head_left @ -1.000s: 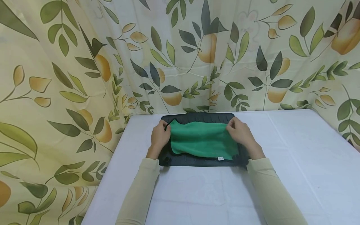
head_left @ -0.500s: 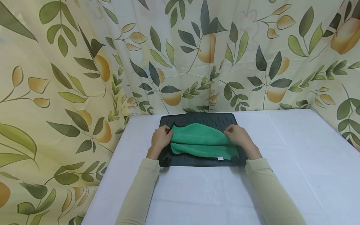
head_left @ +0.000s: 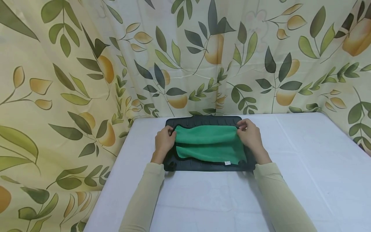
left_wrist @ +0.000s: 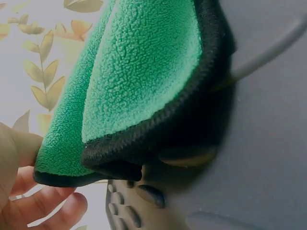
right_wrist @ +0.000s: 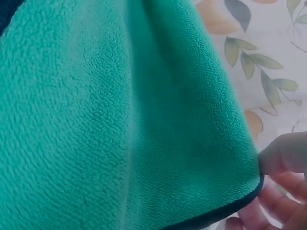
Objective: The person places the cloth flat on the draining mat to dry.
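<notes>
A green fleecy cloth (head_left: 208, 145) with a dark edging and a small white tag lies across a dark ridged mat (head_left: 191, 166), its far edge raised between both hands. My left hand (head_left: 164, 140) pinches the cloth's far left corner; in the left wrist view, thumb and fingers hold that green corner (left_wrist: 64, 158). At the far right corner, my right hand (head_left: 250, 135) pinches the cloth between thumb and fingers, which the right wrist view shows close up with the dark edging (right_wrist: 216, 215). A crease runs sideways through the cloth's middle.
The mat rests on a table with a white cover (head_left: 200, 199), near its far edge. Behind and to the left hangs a curtain (head_left: 188, 58) printed with leaves and fruit.
The right hand first came nearer and left as the cloth's far right part sagged, then moved back out and up with the corner. The cloth's far edge is now straighter; the left hand shifted slightly.
</notes>
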Available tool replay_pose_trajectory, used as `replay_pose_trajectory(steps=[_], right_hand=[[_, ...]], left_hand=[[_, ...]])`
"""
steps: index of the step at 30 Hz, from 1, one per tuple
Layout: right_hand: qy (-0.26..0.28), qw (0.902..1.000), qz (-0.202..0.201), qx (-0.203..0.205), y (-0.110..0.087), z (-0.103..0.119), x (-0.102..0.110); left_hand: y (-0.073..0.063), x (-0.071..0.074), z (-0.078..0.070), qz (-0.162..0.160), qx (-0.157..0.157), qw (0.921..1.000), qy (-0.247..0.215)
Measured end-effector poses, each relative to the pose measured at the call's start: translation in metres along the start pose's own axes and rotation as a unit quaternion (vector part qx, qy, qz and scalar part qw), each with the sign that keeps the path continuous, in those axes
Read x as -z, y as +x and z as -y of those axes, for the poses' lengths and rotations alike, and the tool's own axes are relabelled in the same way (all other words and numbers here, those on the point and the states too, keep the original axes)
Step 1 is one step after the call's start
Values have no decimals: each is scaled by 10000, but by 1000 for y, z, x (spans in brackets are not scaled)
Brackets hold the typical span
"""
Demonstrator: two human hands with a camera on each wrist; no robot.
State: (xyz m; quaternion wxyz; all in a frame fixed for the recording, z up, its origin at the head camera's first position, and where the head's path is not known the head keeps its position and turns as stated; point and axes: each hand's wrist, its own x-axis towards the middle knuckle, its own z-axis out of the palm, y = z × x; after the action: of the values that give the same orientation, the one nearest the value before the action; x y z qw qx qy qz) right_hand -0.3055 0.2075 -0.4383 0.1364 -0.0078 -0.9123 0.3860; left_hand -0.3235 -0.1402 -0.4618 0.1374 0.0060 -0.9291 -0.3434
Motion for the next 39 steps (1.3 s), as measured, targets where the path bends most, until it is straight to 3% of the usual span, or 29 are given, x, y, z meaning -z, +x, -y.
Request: replay_pose_trajectory(steps=[3,6,11,16,22,26,33,39], right_hand=[[-111,9995,275,-118,-1,0,1],[-304,9949,905,-334,0,-1,2],[-638,9757,2018,-567,1,-4,5],[-774,9614,2595,-491,0,-6,4],[-428,9675,2490,-25,-1,-10,1],[-302,9731,2254,370,-1,-12,-2],[-129,9782,2030,411,0,-10,0],[34,9783,2014,496,0,-8,2]], left_hand=[[0,0,1,97,43,9999,34],[0,-2,2,299,60,9995,119],[1,-4,3,445,58,9986,284],[0,-4,1,532,91,9982,245],[-1,-4,2,480,-16,9988,118],[-1,-6,3,451,-253,9986,-81],[-1,-6,3,245,-797,9962,-264],[-1,-4,1,271,-668,9974,-43]])
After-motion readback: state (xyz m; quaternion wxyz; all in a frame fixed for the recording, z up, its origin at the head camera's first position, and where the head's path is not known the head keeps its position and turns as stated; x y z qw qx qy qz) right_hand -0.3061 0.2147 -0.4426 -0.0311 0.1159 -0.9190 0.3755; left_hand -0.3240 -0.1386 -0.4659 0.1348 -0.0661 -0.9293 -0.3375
